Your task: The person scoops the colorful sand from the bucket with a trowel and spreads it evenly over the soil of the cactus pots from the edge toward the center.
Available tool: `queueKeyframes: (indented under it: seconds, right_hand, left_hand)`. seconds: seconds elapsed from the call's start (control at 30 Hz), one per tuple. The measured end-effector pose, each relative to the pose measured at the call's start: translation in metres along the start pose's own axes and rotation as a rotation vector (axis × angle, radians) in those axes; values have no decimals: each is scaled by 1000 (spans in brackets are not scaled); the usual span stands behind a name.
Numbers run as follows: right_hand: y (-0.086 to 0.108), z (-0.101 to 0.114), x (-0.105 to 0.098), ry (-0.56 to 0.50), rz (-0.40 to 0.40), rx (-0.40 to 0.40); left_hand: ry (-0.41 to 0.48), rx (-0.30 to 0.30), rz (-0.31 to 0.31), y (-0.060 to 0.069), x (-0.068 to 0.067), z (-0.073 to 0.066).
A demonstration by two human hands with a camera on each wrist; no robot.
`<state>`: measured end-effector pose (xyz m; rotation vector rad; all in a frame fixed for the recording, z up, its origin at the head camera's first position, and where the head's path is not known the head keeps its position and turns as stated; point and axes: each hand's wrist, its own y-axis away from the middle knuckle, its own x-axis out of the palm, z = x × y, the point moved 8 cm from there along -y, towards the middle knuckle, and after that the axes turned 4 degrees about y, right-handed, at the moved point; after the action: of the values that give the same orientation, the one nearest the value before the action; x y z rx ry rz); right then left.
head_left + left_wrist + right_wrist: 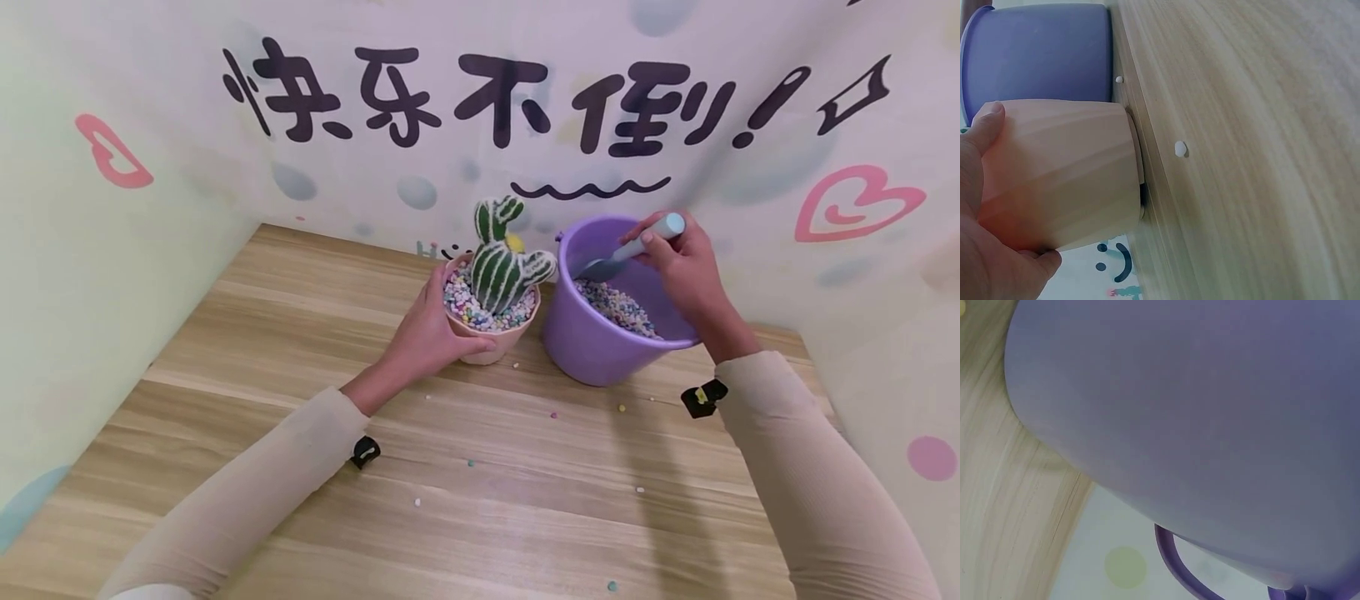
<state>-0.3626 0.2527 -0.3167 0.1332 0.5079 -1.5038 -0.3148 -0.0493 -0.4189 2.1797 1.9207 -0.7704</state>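
My left hand (427, 329) grips a pale pink flower pot (491, 348) from its left side, thumb across the front. In the pot a green and white plush-looking cactus (498, 279) leans to the right, with multicoloured pebbles (468, 312) around its base. Just right of the pot stands a purple bucket (588, 350), partly filled with similar pebbles (615, 308). Over the bucket's rim, my right hand (690, 271) holds a small light blue shovel (637, 244) by its handle, blade down inside the bucket. In the right wrist view the bucket's wall (1185, 425) hides that hand.
The pot and bucket stand near the back edge of a wood-grain table (480, 533). Several stray pebbles lie on it, one white pebble (1180, 149) close to the pot. A printed cloth backdrop (420, 167) rises behind. The bucket's handle (1179, 565) hangs at its side.
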Motion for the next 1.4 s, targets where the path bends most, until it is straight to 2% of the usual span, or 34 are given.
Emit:
queueKeyframes:
  seconds: [0.17, 0.47, 0.77, 1.17, 1.27, 1.4]
  right_hand:
    - [0, 0, -1, 17, -10, 18]
    - [-1, 0, 2, 103, -28, 23]
    - [-3, -5, -6, 201, -104, 75]
    - [-1, -10, -18, 201, -243, 192]
    - [0, -11, -18, 208, -232, 226]
    - [3, -13, -16, 167, -201, 260]
  left_hand:
    - [2, 20, -5, -1, 0, -2]
    - [-3, -1, 1, 0, 0, 0]
    - [0, -10, 0, 0, 0, 1]
    - [6, 1, -10, 1, 0, 0]
    - [5, -2, -12, 1, 0, 1]
    - [1, -9, -9, 1, 0, 1]
